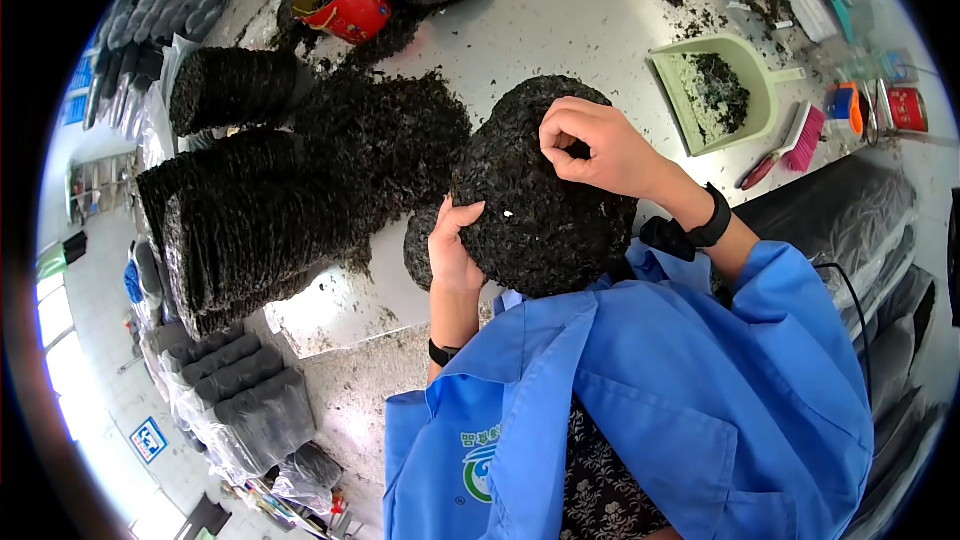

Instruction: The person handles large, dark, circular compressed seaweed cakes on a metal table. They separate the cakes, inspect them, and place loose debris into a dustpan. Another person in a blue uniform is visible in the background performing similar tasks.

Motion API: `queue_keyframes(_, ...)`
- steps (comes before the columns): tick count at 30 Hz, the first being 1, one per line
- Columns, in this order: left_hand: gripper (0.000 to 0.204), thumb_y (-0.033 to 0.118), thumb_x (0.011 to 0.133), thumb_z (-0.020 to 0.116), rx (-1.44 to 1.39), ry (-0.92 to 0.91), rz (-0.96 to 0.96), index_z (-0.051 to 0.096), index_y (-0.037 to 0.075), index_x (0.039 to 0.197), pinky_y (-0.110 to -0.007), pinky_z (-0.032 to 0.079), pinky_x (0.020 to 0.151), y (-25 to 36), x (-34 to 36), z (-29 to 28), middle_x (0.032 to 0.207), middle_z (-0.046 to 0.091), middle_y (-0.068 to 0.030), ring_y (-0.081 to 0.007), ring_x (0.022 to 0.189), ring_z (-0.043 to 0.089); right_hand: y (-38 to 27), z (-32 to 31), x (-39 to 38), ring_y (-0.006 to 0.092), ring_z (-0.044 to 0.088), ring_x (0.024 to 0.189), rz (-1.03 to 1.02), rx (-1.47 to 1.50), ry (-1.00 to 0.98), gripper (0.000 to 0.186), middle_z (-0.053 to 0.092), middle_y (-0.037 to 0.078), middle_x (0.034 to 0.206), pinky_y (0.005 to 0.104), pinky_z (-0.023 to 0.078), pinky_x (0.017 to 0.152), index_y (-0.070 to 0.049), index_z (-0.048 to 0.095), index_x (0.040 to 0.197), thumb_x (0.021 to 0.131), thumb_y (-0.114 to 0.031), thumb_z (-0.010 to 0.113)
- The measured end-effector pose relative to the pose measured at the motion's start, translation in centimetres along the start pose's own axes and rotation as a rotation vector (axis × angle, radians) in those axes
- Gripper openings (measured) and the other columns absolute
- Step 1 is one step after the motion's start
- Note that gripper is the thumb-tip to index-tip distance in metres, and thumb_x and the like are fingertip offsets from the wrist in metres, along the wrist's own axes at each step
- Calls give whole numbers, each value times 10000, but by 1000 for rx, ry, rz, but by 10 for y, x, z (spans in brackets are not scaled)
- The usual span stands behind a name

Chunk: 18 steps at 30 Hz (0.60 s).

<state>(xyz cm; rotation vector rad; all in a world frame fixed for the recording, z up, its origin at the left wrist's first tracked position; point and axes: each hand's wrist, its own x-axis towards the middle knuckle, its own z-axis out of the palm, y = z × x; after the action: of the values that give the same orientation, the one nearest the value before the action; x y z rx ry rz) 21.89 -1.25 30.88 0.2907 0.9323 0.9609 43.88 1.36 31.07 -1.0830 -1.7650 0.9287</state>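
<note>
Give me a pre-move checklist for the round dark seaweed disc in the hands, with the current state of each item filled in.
1. Left hand supports the seaweed disc at its left edge: ok.
2. Right hand pinches at the top of the disc, fingers curled on its surface: ok.
3. What the right fingertips pinch, if anything: cannot tell.
4. Small pale speck on the disc face: not ok, it is there.
5. Table around the disc free of crumbs: not ok, loose flakes are scattered about.
6. Green dustpan and pink brush lie on the table to the right: ok.
</note>
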Motion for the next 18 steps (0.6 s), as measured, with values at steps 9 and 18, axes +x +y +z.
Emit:
queue_keyframes(9,487,31,713,518,-14,9,-12,487,8,1198,-395,498,861,-8,14,-1,1082,603,-131,-279,967,602,28,-6,-14,95,547,792,288,661,106,36,581,57,909,234,462,728,-22,544,843,875,-39,543)
queue_keyframes(18,483,49,719,501,-78,151,33,508,22,1202,-407,513,852,-11,20,-13,1098,604,-124,-288,972,606,110,-125,-79,190,616,684,338,-644,561,131,616,81,816,292,497,641,-52,589,889,778,18,587)
